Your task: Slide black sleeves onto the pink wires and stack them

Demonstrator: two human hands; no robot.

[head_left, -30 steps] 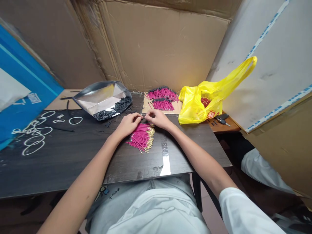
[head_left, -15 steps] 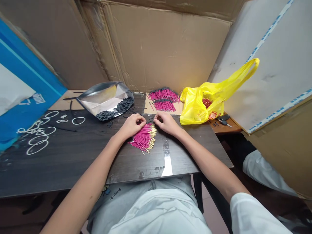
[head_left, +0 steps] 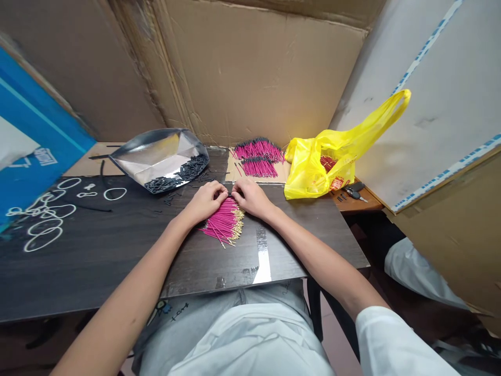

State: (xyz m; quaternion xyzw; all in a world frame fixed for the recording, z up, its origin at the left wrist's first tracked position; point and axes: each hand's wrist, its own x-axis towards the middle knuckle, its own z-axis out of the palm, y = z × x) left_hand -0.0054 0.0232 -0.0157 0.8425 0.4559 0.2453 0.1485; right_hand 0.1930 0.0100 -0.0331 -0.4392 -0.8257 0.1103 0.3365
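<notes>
My left hand is closed in a pinch at the upper left of a pile of thin magenta sticks with gold tips. What it holds is hidden by the fingers. My right hand pinches too, its fingertips almost meeting those of the left above the pile. A small black tube shows between the two sets of fingertips, seemingly in the right hand's pinch. The loose sticks lie side by side on the dark table, gold ends toward the right, with a few crossed on top.
An open silvery bag holding many short black tubes stands at the back left. Behind my hands, magenta sticks with black ends lie on cardboard. A yellow plastic bag, keys and white rubber bands flank the workspace.
My right hand has moved left to meet the left hand, and their fingertips are now nearly touching. The whole view has shifted slightly; the pile looks the same.
</notes>
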